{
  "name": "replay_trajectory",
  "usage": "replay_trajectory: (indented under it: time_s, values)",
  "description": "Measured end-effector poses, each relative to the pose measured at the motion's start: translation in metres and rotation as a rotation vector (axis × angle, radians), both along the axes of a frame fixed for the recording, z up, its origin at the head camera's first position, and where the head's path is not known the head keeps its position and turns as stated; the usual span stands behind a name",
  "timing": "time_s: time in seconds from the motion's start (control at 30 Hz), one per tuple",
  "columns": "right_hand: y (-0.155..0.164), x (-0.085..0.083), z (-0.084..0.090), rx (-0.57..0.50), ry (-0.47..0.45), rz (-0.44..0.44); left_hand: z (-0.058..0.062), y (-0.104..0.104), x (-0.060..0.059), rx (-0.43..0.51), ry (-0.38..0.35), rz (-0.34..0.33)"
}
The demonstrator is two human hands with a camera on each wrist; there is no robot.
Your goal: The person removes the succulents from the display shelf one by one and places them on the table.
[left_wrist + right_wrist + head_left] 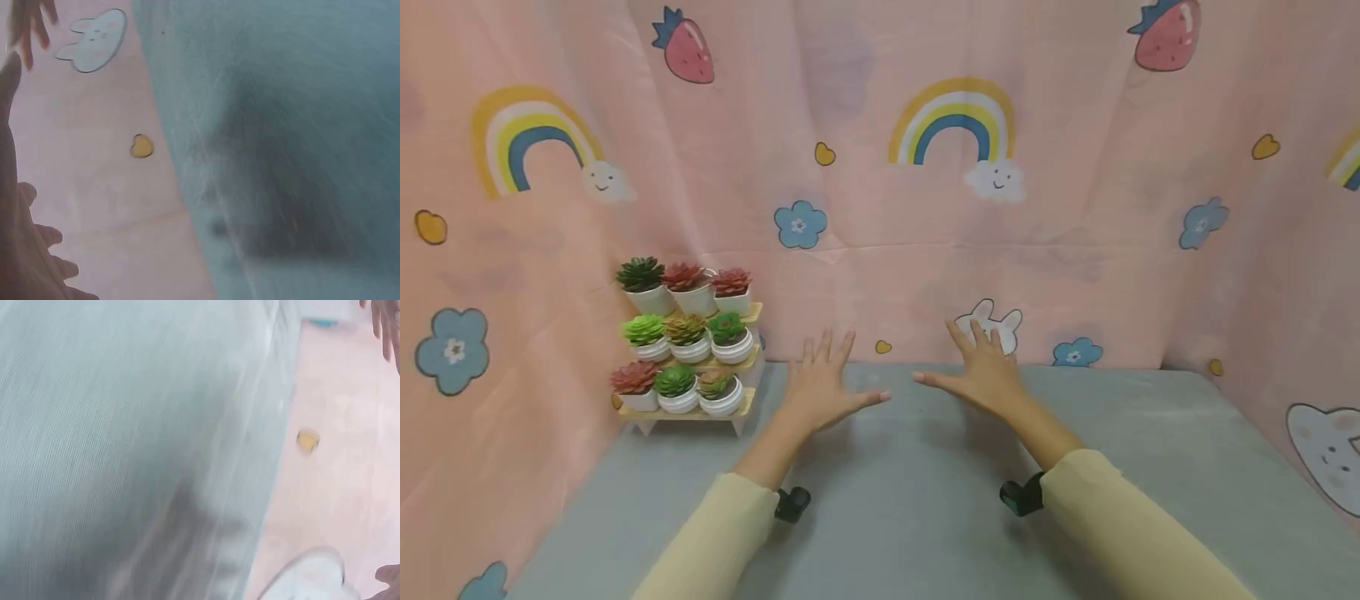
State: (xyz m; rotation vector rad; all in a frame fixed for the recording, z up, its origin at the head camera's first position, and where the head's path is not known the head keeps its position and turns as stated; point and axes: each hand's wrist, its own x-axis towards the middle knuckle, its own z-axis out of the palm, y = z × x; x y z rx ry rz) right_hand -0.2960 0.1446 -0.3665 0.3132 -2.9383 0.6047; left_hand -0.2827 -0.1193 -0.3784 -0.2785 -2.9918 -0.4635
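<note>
Both hands hover palm-down with fingers spread over a grey table [925, 492], near its back edge. My left hand [822, 385] is closest to a small wooden stepped shelf [688, 412] of potted succulents, a little to the shelf's right. My right hand [981, 372] is beside it, thumbs pointing toward each other with a small gap between. Neither hand holds anything. In the left wrist view the left hand [22, 250] shows at the left edge. The right wrist view catches only fingertips [384, 325] at the top right corner.
The shelf carries three rows of small white pots with green and red succulents [685, 329]. A pink cloth [925, 208] printed with rainbows, strawberries and flowers hangs behind and on both sides of the table. Yellow sleeves [1120, 525] cover both forearms.
</note>
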Motion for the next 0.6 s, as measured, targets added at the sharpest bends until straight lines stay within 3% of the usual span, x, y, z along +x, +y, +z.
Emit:
replay_trajectory:
  time_s: [0.1,0.23,0.4,0.6]
  values:
    - [-0.024,0.0,0.001,-0.084,0.018,0.057,0.004,-0.022,0.018,0.063,0.06,-0.028]
    - [-0.056,0.002,0.0,-0.25,0.022,0.13,0.0,-0.058,0.041,0.246,0.2,-0.027]
    - [-0.094,0.005,-0.001,-0.444,0.036,0.204,-0.013,-0.101,0.061,0.414,0.464,0.003]
    - [-0.146,0.012,-0.008,-0.605,0.019,0.24,-0.025,-0.147,0.078,0.594,0.847,0.113]
